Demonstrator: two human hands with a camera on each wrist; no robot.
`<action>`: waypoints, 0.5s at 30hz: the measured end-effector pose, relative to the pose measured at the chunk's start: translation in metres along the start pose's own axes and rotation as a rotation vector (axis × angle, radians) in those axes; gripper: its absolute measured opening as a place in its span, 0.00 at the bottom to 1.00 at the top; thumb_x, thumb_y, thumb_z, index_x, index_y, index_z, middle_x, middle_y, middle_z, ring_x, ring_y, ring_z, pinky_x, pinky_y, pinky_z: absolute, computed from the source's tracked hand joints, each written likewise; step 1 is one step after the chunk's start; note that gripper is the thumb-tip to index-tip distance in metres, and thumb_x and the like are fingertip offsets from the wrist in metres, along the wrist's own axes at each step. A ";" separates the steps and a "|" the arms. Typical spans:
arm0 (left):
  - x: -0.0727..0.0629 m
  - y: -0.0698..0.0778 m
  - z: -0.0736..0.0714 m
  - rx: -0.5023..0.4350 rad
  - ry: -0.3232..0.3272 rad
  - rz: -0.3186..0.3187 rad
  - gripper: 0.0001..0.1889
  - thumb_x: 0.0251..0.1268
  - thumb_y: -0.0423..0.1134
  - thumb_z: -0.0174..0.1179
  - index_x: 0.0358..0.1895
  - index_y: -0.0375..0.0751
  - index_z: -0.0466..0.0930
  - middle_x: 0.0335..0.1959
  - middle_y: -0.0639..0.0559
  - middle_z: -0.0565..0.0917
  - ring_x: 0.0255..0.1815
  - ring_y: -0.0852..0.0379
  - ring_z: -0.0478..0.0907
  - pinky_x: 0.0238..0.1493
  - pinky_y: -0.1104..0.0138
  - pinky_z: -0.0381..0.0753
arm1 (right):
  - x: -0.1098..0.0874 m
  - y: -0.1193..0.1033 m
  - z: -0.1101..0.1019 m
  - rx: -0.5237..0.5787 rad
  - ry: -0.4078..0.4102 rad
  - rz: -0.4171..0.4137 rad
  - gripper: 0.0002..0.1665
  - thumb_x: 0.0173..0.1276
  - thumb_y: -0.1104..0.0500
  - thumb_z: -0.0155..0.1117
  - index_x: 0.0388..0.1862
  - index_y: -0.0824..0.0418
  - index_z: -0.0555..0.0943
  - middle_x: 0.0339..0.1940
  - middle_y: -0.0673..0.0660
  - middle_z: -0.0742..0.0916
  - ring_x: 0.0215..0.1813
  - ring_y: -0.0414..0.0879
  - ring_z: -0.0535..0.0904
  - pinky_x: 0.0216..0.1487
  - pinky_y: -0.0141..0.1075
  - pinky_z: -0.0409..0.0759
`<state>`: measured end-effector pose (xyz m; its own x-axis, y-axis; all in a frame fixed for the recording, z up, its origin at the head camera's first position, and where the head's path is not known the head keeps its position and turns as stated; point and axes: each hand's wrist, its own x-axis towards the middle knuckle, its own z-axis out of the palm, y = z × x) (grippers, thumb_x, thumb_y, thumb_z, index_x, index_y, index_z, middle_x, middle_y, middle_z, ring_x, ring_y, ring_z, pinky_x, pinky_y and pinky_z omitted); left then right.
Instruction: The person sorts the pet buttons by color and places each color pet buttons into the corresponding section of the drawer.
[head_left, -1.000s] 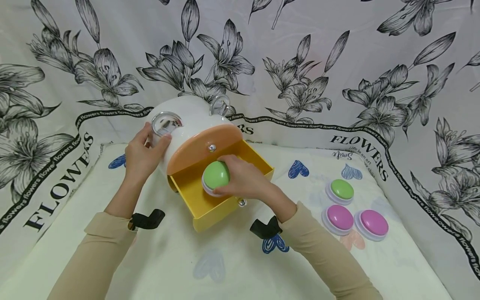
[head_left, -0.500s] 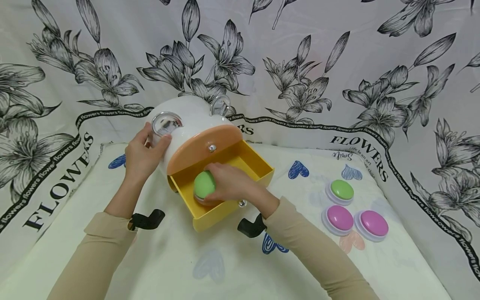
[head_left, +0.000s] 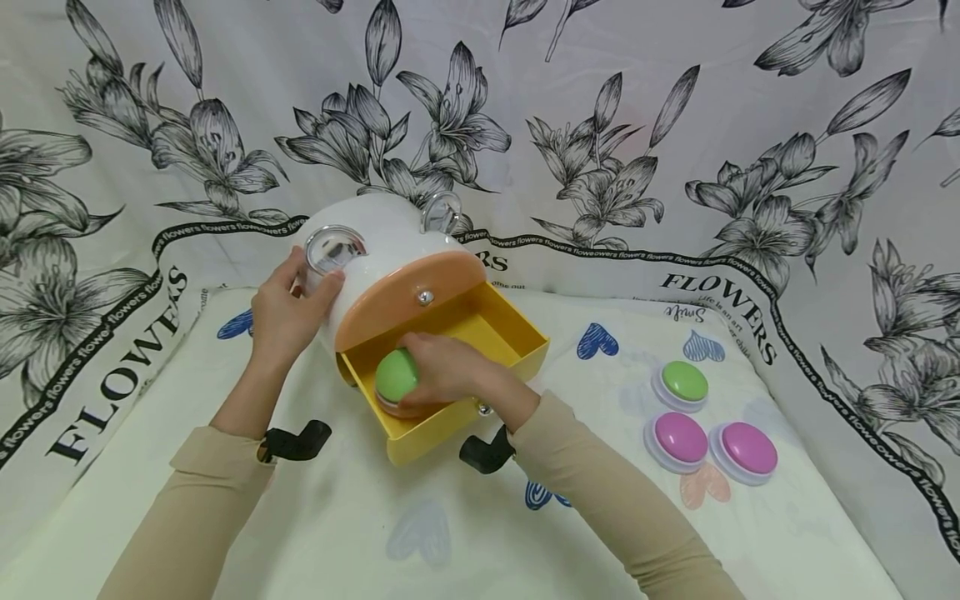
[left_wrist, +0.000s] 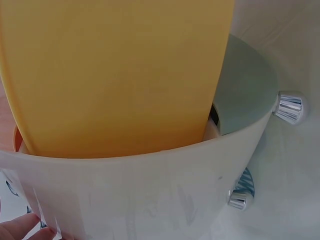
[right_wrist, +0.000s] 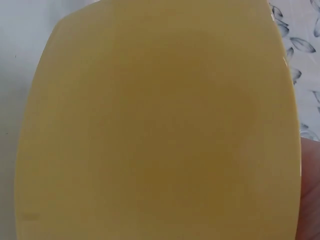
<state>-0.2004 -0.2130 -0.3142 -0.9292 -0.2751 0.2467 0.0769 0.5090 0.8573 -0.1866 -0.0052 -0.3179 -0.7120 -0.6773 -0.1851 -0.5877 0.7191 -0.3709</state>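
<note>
A white, rounded drawer box (head_left: 375, 218) with an orange lip stands at centre left in the head view. Its lower yellow drawer (head_left: 491, 321) is pulled out. My left hand (head_left: 288, 308) holds the box's left side, thumb and fingers around the clear round eye (head_left: 332, 250). My right hand (head_left: 450, 367) grips a green push button (head_left: 397, 375) with a pale base, inside the drawer's left part. Whether its base touches the drawer floor is hidden. The drawer's outer face (right_wrist: 160, 120) fills most of the right wrist view; the left wrist view shows the drawer's underside (left_wrist: 115, 75).
To the right on the white heart-printed cloth (head_left: 600, 533) lie another green button (head_left: 685, 381) and two pink buttons (head_left: 681, 437). A flower-printed curtain (head_left: 570, 50) rises behind the box. A small silver knob (head_left: 484, 408) sticks out from the drawer front.
My right hand has shifted left and slightly down within the drawer, bringing the green push button toward the left wall. My left hand and the box have stayed in place.
</note>
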 end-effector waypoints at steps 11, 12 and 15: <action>0.000 -0.001 0.000 0.004 0.003 -0.001 0.35 0.59 0.57 0.56 0.68 0.46 0.62 0.71 0.54 0.56 0.71 0.53 0.54 0.65 0.55 0.63 | 0.002 -0.002 -0.002 -0.058 -0.058 0.030 0.39 0.57 0.49 0.67 0.63 0.60 0.63 0.55 0.52 0.76 0.51 0.44 0.73 0.55 0.33 0.74; 0.000 -0.001 0.000 0.003 0.003 -0.001 0.35 0.59 0.57 0.56 0.68 0.46 0.62 0.71 0.54 0.56 0.71 0.53 0.54 0.65 0.55 0.63 | 0.002 -0.003 -0.002 -0.066 -0.065 0.030 0.39 0.57 0.49 0.67 0.64 0.60 0.63 0.55 0.52 0.76 0.52 0.44 0.73 0.56 0.33 0.74; 0.000 -0.001 0.000 0.004 0.002 0.000 0.36 0.59 0.57 0.56 0.68 0.46 0.61 0.71 0.55 0.56 0.71 0.52 0.53 0.65 0.54 0.64 | 0.001 -0.003 -0.003 -0.081 -0.082 0.029 0.39 0.58 0.49 0.66 0.64 0.59 0.62 0.56 0.52 0.76 0.53 0.44 0.73 0.57 0.33 0.73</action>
<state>-0.2007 -0.2135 -0.3150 -0.9285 -0.2769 0.2474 0.0753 0.5121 0.8556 -0.1867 -0.0080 -0.3138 -0.6975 -0.6640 -0.2695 -0.5988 0.7467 -0.2897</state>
